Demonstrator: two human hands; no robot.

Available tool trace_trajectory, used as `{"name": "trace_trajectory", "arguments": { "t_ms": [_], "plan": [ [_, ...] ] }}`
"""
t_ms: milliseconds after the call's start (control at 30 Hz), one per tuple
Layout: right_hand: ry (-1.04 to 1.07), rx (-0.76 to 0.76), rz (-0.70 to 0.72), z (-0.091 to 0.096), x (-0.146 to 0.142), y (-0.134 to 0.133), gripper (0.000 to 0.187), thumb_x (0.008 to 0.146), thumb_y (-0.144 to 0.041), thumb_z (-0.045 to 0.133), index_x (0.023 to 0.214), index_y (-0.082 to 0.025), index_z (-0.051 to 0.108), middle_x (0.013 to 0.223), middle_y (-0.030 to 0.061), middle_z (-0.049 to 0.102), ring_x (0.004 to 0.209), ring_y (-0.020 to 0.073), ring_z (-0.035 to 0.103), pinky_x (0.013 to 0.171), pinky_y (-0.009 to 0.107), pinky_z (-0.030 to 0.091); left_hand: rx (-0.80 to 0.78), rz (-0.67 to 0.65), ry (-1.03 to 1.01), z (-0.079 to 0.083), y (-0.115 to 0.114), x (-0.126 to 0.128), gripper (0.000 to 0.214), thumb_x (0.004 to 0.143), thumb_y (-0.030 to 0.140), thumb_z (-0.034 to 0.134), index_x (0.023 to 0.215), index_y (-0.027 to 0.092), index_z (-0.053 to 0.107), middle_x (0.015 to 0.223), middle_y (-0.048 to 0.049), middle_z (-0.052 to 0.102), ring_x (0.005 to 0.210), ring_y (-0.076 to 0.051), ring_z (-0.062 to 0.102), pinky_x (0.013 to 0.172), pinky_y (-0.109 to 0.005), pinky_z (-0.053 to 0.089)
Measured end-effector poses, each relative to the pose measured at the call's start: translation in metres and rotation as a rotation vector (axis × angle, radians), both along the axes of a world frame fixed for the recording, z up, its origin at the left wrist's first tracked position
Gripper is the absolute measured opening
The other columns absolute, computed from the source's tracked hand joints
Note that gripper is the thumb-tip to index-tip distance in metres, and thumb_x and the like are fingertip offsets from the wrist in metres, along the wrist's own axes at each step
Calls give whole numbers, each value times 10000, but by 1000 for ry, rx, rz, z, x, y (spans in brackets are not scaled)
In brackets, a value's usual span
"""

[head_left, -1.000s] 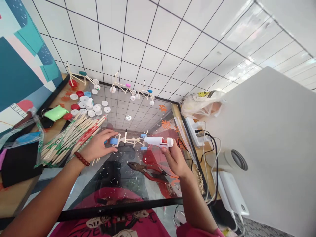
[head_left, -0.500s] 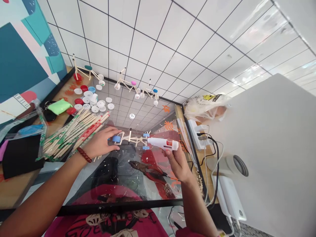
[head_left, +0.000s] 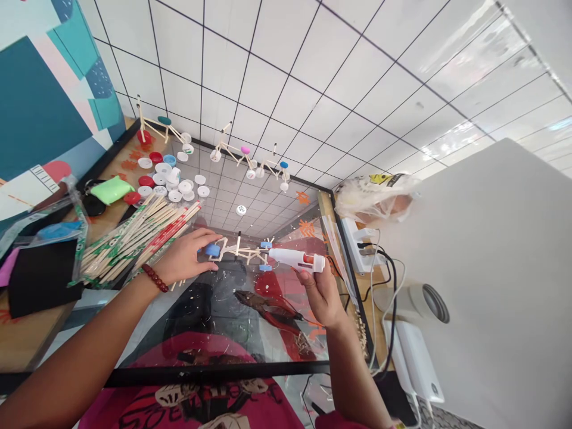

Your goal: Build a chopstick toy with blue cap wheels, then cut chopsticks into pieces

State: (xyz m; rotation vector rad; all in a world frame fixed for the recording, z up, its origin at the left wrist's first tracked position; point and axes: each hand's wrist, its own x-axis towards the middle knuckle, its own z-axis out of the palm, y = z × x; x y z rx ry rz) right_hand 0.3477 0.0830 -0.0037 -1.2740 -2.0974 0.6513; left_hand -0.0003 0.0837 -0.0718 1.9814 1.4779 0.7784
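Note:
A small tricycle model [head_left: 243, 253] made of thin wooden sticks lies in front of me, with blue bottle caps as wheels. My left hand [head_left: 190, 256] has its thumb and forefinger on either side of the front blue cap [head_left: 211, 250], steadying the model at that end. In my right hand [head_left: 319, 295] is a white glue gun [head_left: 288, 258], its nozzle at the model's rear between two blue caps [head_left: 266, 267]. Whether the nozzle touches the sticks I cannot tell. Pliers [head_left: 268, 307] with red handles rest on the glass just below.
Bundled wooden sticks [head_left: 134, 241] and loose bottle caps [head_left: 172, 182] lie at the left. Several finished stick models [head_left: 232, 152] stand along the back edge. A power strip [head_left: 357, 244] with cables is at the right, near a plastic bag [head_left: 375, 196]. Scraps dot the glass tabletop [head_left: 214, 298].
The view has shifted slightly. Both hands, the model and the glue gun keep nearly the same positions relative to each other.

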Motion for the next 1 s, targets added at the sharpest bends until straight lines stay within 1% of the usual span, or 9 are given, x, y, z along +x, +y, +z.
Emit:
{"name": "trace_trajectory", "arguments": {
  "t_ms": [267,433,567,733,1000],
  "plan": [
    [-7,5,3,-2,-5,4,244,1018,-409,432,1169,-226,488,943,73,624,801,217,601,714,376,493,7,1,3,-1,0,0,595,761,475,740,1301,253,624,1339,-90,626,1190,-297,611,1033,-423,486],
    [14,-23,14,0,-3,1,241,1024,-384,427,1193,-224,487,1008,88,629,884,230,612,774,396,499,14,-4,5,-3,1,0,595,759,461,749,1300,244,625,1337,-88,622,1193,-293,610,1045,-421,480],
    [-13,-45,23,0,-3,-4,213,1021,-383,433,1157,-231,495,965,74,634,829,225,614,734,383,495,18,-10,2,-2,1,0,608,751,444,764,1304,237,623,1334,-92,622,1189,-294,612,1032,-414,489],
    [1,-17,6,0,-7,-4,218,1017,-384,436,1166,-230,478,891,55,632,738,207,597,673,354,484,29,-14,1,-3,1,0,600,756,447,760,1303,239,628,1339,-91,620,1192,-297,612,1049,-422,482],
    [2,16,-5,-2,-9,0,254,1019,-395,436,1198,-216,458,904,50,628,752,196,601,684,336,486,8,-8,2,0,0,0,617,758,480,750,1305,223,626,1340,-103,617,1189,-304,613,1036,-422,487]
  ]
}}
